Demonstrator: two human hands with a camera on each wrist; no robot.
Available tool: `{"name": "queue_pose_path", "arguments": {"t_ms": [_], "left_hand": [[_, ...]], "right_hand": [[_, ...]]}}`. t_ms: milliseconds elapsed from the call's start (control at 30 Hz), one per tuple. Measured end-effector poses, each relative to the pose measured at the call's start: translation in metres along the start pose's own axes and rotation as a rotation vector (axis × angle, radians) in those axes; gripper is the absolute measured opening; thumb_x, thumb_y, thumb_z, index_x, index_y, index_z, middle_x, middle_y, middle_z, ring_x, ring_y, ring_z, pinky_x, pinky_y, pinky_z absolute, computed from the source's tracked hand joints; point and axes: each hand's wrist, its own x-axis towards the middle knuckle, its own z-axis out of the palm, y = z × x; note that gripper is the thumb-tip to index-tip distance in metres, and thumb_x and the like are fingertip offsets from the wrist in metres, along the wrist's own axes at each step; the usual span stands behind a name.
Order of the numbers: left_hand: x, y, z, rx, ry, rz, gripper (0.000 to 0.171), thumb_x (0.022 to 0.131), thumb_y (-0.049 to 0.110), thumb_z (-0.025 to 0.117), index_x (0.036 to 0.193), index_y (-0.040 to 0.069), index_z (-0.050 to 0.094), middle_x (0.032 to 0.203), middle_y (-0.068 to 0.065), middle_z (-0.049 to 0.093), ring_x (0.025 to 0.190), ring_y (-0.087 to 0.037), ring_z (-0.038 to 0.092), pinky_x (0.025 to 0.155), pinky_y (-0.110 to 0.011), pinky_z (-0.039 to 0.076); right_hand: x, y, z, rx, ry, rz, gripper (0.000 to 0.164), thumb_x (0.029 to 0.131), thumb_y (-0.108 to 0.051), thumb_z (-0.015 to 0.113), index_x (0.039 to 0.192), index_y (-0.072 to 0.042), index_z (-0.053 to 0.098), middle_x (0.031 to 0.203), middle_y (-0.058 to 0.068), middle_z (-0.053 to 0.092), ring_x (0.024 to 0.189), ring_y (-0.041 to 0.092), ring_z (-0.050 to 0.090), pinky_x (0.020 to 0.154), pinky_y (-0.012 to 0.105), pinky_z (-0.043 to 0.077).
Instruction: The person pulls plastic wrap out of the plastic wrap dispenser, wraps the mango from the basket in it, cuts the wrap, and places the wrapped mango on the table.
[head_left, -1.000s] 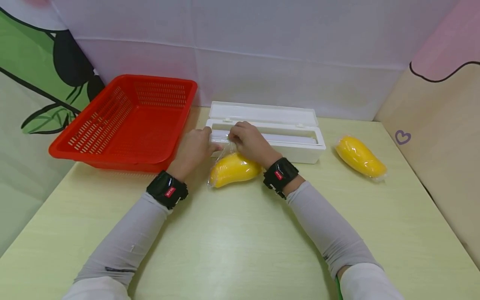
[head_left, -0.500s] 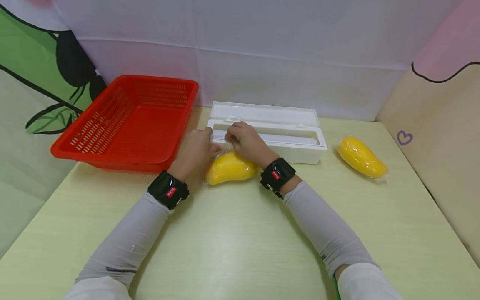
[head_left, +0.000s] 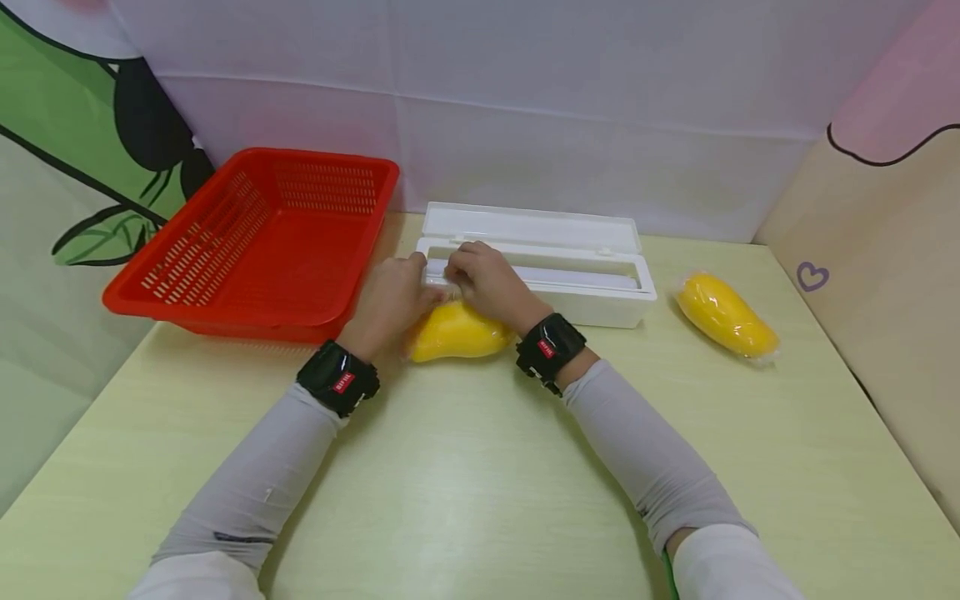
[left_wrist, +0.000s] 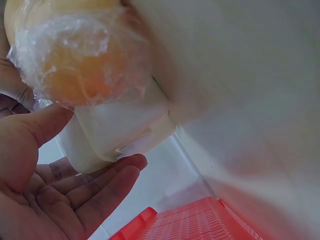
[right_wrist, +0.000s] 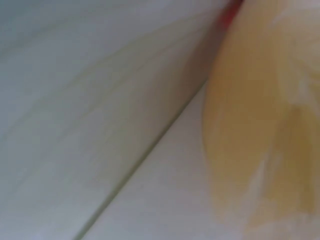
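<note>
A white cling film dispenser box [head_left: 600, 310] stands near the back wall, its lid [head_left: 532, 225] tipped back and a pale roll inside. My left hand [head_left: 386, 304] holds the box's left end; the left wrist view shows fingers along the end and the thumb [left_wrist: 47, 122] at the front. Close in front lies a yellow mango [head_left: 461, 333] wrapped in clear film, its crumpled wrap [left_wrist: 75, 60] beside that thumb. With curled fingers my right hand [head_left: 487, 283] pinches the film at the box's front edge; those fingertips are hidden. The mango fills the right side of the right wrist view.
A red slotted basket [head_left: 300, 242] stands left of the box, close to my left hand. Another film-wrapped mango [head_left: 727, 315] lies on the table [head_left: 450, 483] to the right. A cloth backdrop [head_left: 525, 108] rises behind the box.
My right hand has slid a little left along the box's front edge. The mango has shifted slightly left and toward the box; the film above it no longer shows stretched. My left hand stays put.
</note>
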Motion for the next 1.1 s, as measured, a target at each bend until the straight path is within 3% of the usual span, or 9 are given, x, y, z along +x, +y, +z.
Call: {"name": "queue_pose_path", "arguments": {"t_ms": [167, 367, 733, 900, 1100], "left_hand": [[0.001, -0.003, 0.001, -0.018, 0.029, 0.034, 0.038, 0.090, 0.033, 0.075, 0.100, 0.001, 0.056, 0.075, -0.013, 0.055, 0.071, -0.029, 0.054, 0.061, -0.033, 0.042], [0.002, -0.004, 0.008, -0.042, 0.122, 0.153, 0.015, 0.087, 0.012, 0.062, 0.091, -0.002, 0.057, 0.072, -0.014, 0.056, 0.065, -0.032, 0.056, 0.060, -0.038, 0.045], [0.003, -0.004, 0.003, -0.038, 0.135, 0.123, 0.018, 0.087, 0.013, 0.064, 0.093, -0.002, 0.056, 0.073, -0.014, 0.056, 0.067, -0.033, 0.057, 0.060, -0.039, 0.046], [0.004, -0.008, 0.004, -0.041, 0.118, 0.080, 0.027, 0.086, 0.018, 0.070, 0.096, -0.003, 0.056, 0.077, -0.016, 0.058, 0.072, -0.035, 0.059, 0.063, -0.041, 0.048], [0.004, -0.013, 0.004, -0.055, 0.116, 0.077, 0.040, 0.082, 0.024, 0.079, 0.098, -0.004, 0.057, 0.077, -0.017, 0.059, 0.073, -0.036, 0.060, 0.064, -0.043, 0.049]], "right_hand": [[0.007, -0.005, 0.006, 0.010, -0.008, -0.017, 0.009, 0.091, 0.004, 0.061, 0.093, -0.001, 0.069, 0.092, 0.009, 0.063, 0.093, 0.025, 0.054, 0.089, 0.030, 0.045], [0.013, -0.018, 0.013, -0.042, -0.011, -0.007, 0.013, 0.089, 0.004, 0.059, 0.094, -0.002, 0.069, 0.090, 0.008, 0.060, 0.090, 0.024, 0.052, 0.085, 0.029, 0.043], [0.022, -0.017, 0.016, -0.007, 0.009, 0.013, 0.011, 0.089, 0.005, 0.061, 0.092, -0.002, 0.069, 0.089, 0.008, 0.058, 0.088, 0.023, 0.052, 0.082, 0.029, 0.043], [0.026, -0.020, 0.018, 0.007, -0.014, -0.002, 0.009, 0.091, 0.002, 0.062, 0.093, -0.002, 0.070, 0.089, 0.007, 0.056, 0.088, 0.022, 0.051, 0.081, 0.028, 0.043], [0.029, -0.020, 0.021, 0.013, -0.020, -0.001, 0.011, 0.091, 0.003, 0.061, 0.094, -0.003, 0.070, 0.088, 0.006, 0.056, 0.087, 0.020, 0.050, 0.079, 0.026, 0.042]]}}
